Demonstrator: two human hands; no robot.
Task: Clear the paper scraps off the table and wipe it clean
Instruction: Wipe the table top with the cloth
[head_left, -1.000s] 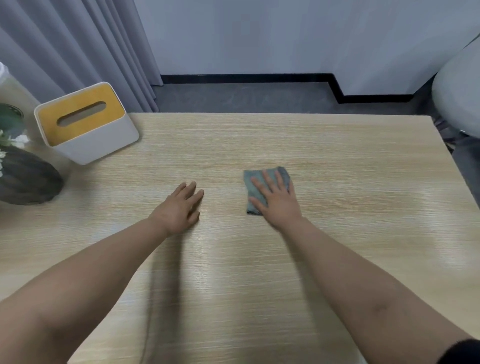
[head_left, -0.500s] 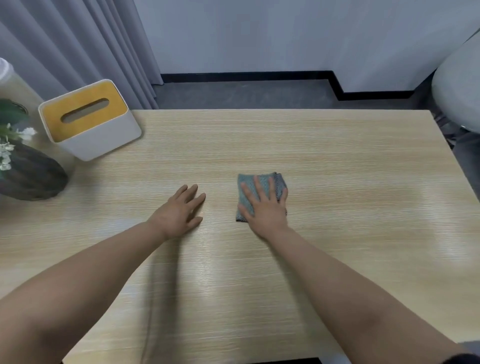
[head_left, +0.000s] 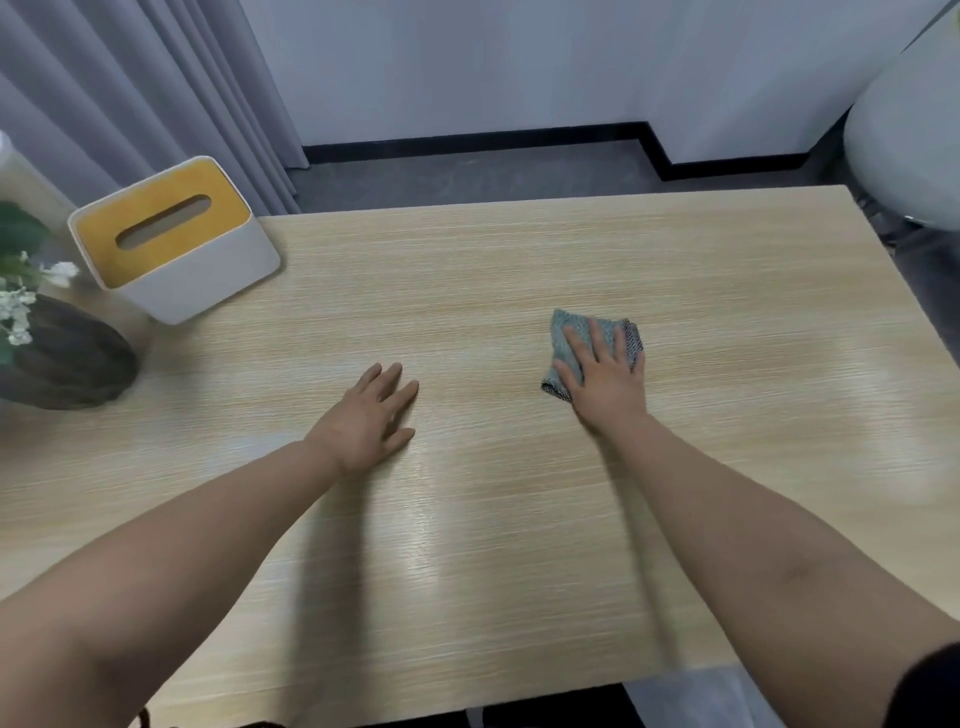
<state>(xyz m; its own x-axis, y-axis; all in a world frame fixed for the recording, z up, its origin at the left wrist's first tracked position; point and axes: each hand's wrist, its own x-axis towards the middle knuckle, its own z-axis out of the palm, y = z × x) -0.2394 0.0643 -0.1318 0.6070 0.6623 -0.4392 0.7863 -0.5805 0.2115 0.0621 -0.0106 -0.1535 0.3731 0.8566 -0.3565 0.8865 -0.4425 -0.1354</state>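
A folded grey-green cloth (head_left: 565, 328) lies on the light wooden table (head_left: 467, 270), right of the middle. My right hand (head_left: 608, 379) presses flat on the cloth with straight, spread fingers and covers most of it. My left hand (head_left: 371, 415) rests palm down on the bare wood to the left, about a hand's width from the cloth, fingers straight. No paper scraps show on the tabletop.
A white tissue box with a yellow slotted top (head_left: 171, 239) stands at the back left. A dark round vase with white flowers (head_left: 57, 358) sits at the left edge. Grey curtains hang behind; a white rounded object (head_left: 904, 130) stands beyond the table's right corner.
My right hand has slid the cloth to the right across the table. The left hand has stayed in place.
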